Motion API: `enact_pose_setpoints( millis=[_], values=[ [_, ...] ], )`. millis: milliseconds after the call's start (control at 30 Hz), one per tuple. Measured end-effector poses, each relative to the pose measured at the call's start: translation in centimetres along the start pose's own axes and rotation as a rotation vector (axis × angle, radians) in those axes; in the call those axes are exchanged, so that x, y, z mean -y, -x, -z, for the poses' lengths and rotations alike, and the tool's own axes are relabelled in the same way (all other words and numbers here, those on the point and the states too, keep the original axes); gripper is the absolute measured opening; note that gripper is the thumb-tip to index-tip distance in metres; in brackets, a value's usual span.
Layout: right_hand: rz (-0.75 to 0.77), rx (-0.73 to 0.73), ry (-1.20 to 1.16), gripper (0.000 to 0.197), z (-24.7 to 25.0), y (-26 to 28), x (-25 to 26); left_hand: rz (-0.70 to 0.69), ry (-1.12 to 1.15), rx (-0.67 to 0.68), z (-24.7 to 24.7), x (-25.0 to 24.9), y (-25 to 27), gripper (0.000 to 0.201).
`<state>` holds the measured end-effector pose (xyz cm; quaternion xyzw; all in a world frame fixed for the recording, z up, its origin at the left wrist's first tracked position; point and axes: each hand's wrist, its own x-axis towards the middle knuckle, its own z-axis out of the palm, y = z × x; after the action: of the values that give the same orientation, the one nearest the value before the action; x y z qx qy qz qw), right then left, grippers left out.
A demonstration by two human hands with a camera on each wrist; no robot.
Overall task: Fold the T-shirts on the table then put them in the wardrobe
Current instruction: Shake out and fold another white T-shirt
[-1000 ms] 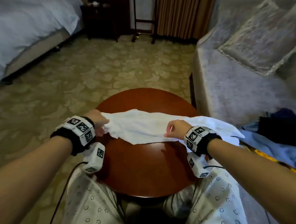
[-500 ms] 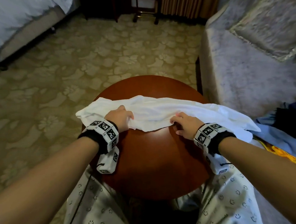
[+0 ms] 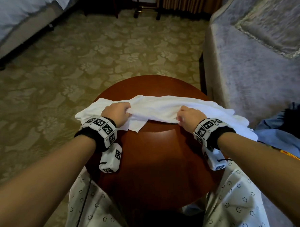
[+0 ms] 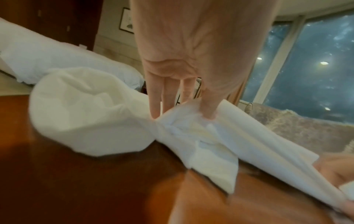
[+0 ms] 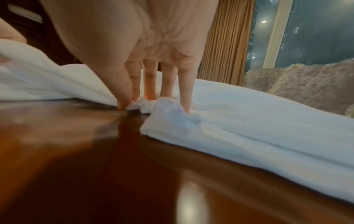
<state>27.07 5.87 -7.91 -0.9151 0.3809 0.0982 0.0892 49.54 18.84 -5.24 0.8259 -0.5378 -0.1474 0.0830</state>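
Note:
A white T-shirt (image 3: 163, 107) lies in a long folded strip across the far half of the round wooden table (image 3: 157, 165). My left hand (image 3: 118, 113) pinches the shirt's near edge toward its left end; the left wrist view shows the thumb and fingers (image 4: 207, 112) bunching the white T-shirt (image 4: 210, 136) there. My right hand (image 3: 188, 118) pinches the near edge further right. The right wrist view shows thumb and fingertips (image 5: 126, 101) gripping a fold of the white T-shirt (image 5: 249, 121) right at the table (image 5: 95, 151) surface. The shirt's right end hangs over the table edge.
A grey sofa (image 3: 248, 63) with a cushion (image 3: 277, 18) stands at the right, close to the table. A pile of blue, dark and yellow clothes (image 3: 287, 136) lies on it near my right arm. A bed (image 3: 8, 25) is at the far left on patterned carpet (image 3: 72, 65).
My left hand slid rightward along the shirt from its left end and now grips the near edge. Both hands have lifted that edge slightly. The camera tilted down.

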Motion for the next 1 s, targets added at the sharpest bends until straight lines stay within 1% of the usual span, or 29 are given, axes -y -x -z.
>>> enact_pose_setpoints(
  millis=[33,67,133,167,200,233,300,367,433,533,567,600,633,700,733,800,833,900,967,1000],
  values=[
    [-0.005,-0.016,-0.056,0.015,0.2,0.0,-0.1,0.006,0.068,-0.019,0.4,0.1,0.1,0.009],
    [-0.004,-0.066,-0.128,0.015,0.6,0.0,-0.1,-0.001,0.123,-0.056,1.0,0.0,0.3,0.009],
    [-0.021,-0.245,-0.293,0.011,1.7,0.3,0.0,-0.060,0.174,-0.175,2.4,-0.4,0.3,0.011],
    [-0.058,-0.329,-0.398,0.007,2.6,0.5,0.1,-0.090,0.189,-0.233,3.2,-0.6,0.3,0.013],
    [-0.110,-0.375,-0.500,0.005,3.7,0.6,0.2,-0.108,0.208,-0.274,4.2,-0.9,0.3,0.014],
    [-0.163,-0.397,-0.571,0.006,4.9,0.7,0.2,-0.124,0.242,-0.293,5.2,-1.3,0.3,0.017],
    [-0.220,-0.410,-0.610,0.009,7.4,0.9,0.1,-0.148,0.374,-0.270,7.2,-2.1,0.3,0.029],
    [-0.199,-0.442,-0.601,0.010,10.0,1.3,-0.1,-0.170,0.507,-0.263,9.3,-3.1,0.5,0.034],
    [-0.111,-0.493,-0.600,0.012,12.7,2.1,-0.3,-0.181,0.576,-0.321,11.5,-4.0,1.0,0.033],
    [0.042,-0.521,-0.565,0.029,16.5,4.3,-0.1,-0.237,0.637,-0.442,14.7,-5.2,2.0,0.031],
    [0.076,-0.510,-0.491,0.035,17.5,5.0,0.0,-0.260,0.654,-0.485,15.7,-5.5,2.3,0.031],
    [0.095,-0.493,-0.372,0.037,18.3,5.7,0.2,-0.275,0.668,-0.526,16.8,-5.8,2.7,0.031],
    [0.098,-0.486,-0.236,0.033,18.9,6.4,0.3,-0.286,0.680,-0.560,17.8,-6.1,3.2,0.031],
    [0.068,-0.544,-0.040,0.020,20.0,7.7,0.4,-0.322,0.673,-0.619,19.7,-6.6,4.2,0.030],
    [0.030,-0.584,0.008,0.018,20.7,8.5,0.5,-0.345,0.656,-0.643,20.6,-6.9,4.7,0.030],
    [-0.061,-0.636,0.032,0.021,22.0,9.8,0.5,-0.383,0.656,-0.685,22.2,-7.4,5.6,0.031],
    [-0.103,-0.627,0.034,0.023,22.8,10.3,0.4,-0.391,0.655,-0.705,23.0,-7.6,6.1,0.031],
    [-0.163,-0.556,0.045,0.021,24.3,10.7,0.3,-0.398,0.631,-0.756,24.4,-8.0,7.1,0.033],
    [-0.204,-0.485,-0.022,0.019,25.8,11.0,-0.1,-0.403,0.629,-0.813,25.8,-8.1,8.2,0.034],
    [-0.224,-0.480,-0.084,0.018,26.4,11.1,-0.4,-0.408,0.639,-0.833,26.4,-8.0,8.6,0.034]
  ],
)
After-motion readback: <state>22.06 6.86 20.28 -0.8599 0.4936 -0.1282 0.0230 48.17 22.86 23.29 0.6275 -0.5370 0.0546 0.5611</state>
